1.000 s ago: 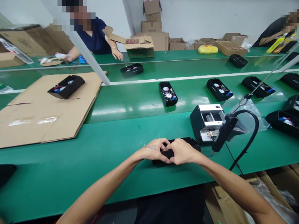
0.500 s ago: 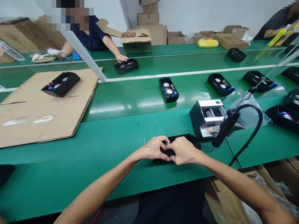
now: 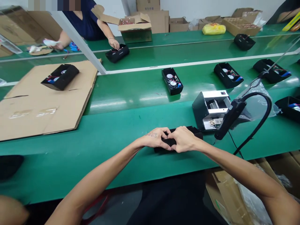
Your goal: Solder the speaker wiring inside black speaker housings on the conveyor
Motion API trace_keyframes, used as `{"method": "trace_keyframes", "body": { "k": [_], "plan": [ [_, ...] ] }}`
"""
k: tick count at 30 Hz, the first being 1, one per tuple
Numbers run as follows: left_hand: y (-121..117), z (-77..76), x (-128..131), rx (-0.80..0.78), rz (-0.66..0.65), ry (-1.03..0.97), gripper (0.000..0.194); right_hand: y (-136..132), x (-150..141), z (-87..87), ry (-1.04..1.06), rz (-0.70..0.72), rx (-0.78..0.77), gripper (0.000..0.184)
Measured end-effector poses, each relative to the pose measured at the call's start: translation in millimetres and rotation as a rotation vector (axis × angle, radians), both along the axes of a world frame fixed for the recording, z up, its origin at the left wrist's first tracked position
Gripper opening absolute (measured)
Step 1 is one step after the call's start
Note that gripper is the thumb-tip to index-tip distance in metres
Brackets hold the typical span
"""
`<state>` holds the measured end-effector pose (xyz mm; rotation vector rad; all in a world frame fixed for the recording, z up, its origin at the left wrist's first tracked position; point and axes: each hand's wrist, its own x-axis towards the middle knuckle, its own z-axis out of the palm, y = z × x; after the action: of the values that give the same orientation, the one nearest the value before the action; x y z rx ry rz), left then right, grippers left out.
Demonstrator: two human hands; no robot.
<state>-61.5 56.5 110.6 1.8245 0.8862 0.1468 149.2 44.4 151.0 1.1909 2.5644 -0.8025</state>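
Green bench (image 3: 122, 137) | black case (image 3: 193, 132) long axis left-right | left hand (image 3: 156, 139), right hand (image 3: 184, 139) together, clamped on it

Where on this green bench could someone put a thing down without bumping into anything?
Bare green lies between the flat cardboard sheet and the left hand, and along the near edge below the forearms. It is crowded right of the right hand: black case, white-topped machine, hanging tool and its cable.

Long green workbench (image 3: 70, 156) across the foreground, glossy green conveyor belt (image 3: 140, 93) beyond it catching overhead light, second green bench (image 3: 187, 39) at twelve o'clock, white wall (image 3: 187, 7) behind, stacked cardboard boxes (image 3: 154, 18) against it, flat cardboard sheet (image 3: 35, 106) at ten o'clock.
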Motion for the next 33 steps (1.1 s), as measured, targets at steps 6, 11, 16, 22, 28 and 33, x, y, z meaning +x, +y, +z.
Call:
{"method": "trace_keyframes", "body": {
  "k": [6,11,16,22,28,33],
  "plan": [
    [-11.0,4.3,0.5,0.144,-0.010,0.051,0.030,-21.5,9.3,-0.1,0.129,0.048,0.130,0.039],
    [-61.0,-8.0,4.4,0.465,-0.030,0.095,0.020,-62.2,62.6,-7.3,0.773,-0.315,0.597,0.038],
    [-104.4,-37.7,5.9,0.937,-0.062,0.162,0.021,-52.7,135.5,-34.3,0.747,-1.108,1.098,0.060],
    [-105.3,-48.3,5.9,1.024,-0.021,0.143,0.027,-35.8,159.8,-63.2,0.919,-1.269,0.695,0.056],
    [-101.9,-50.4,6.1,1.054,0.033,0.071,0.029,-42.8,142.4,-55.6,1.377,-1.158,0.512,0.032],
    [-98.4,-54.3,6.0,1.040,0.058,0.027,0.030,-21.7,148.7,-15.9,1.547,-1.161,0.745,0.036]
  ]
}}
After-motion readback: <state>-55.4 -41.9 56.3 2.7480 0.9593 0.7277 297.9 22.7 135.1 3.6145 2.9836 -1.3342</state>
